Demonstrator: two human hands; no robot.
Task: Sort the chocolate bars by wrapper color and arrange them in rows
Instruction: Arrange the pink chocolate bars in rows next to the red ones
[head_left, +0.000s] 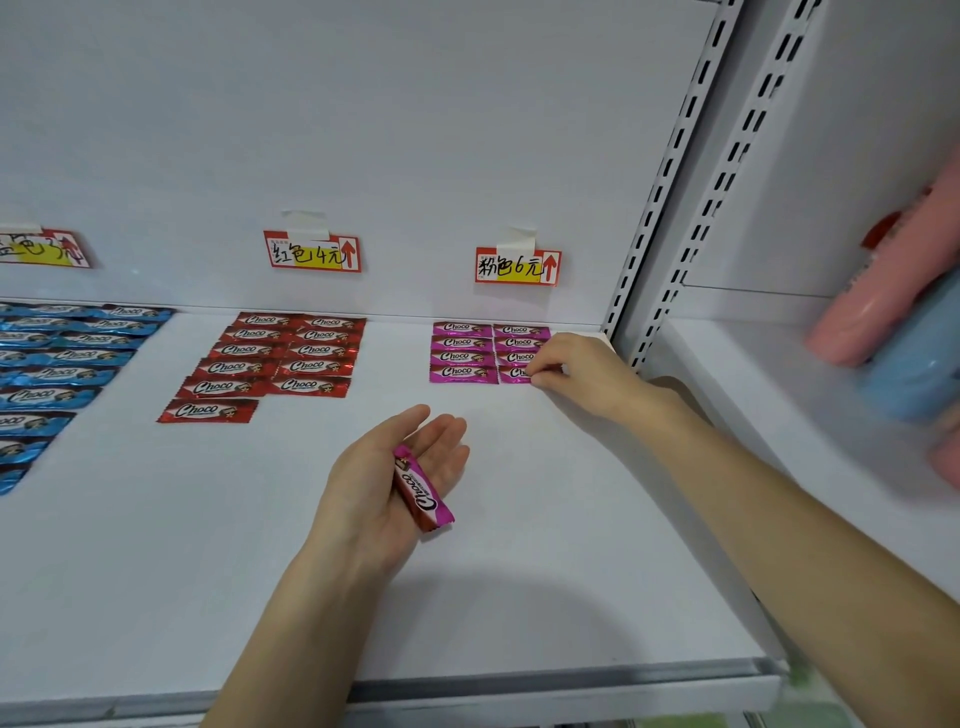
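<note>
1. A white shelf (519, 571) is seen from above, with three groups of chocolate bars laid along its back edge, each below a price label taped to the back wall.
2. The blue bars (67, 358) are placed at the back left corner, under the blue-group label (41, 248), and are partly cut off by the frame.
3. The red bars (280, 353) are arranged in two columns near the middle of the back edge, six on the left and five on the right, under the red-group label (311, 252).
4. The pink bars (462, 351) are set in two columns of four towards the back right corner, under the pink-group label (518, 266).
5. The right hand (582, 371) is stretched to the front-right pink bar (514, 373). The bar's right end is pinched by the curled fingertips, and the bar lies flat on the shelf.
6. The left hand (384, 483) is held palm up above the middle of the shelf, fingers relaxed and nearly straight. A loose pink bar (422, 491) is carried across the palm, not clasped.
7. Blurred pink and blue packs (883, 312) are seen on the neighbouring shelf to the right.
</note>
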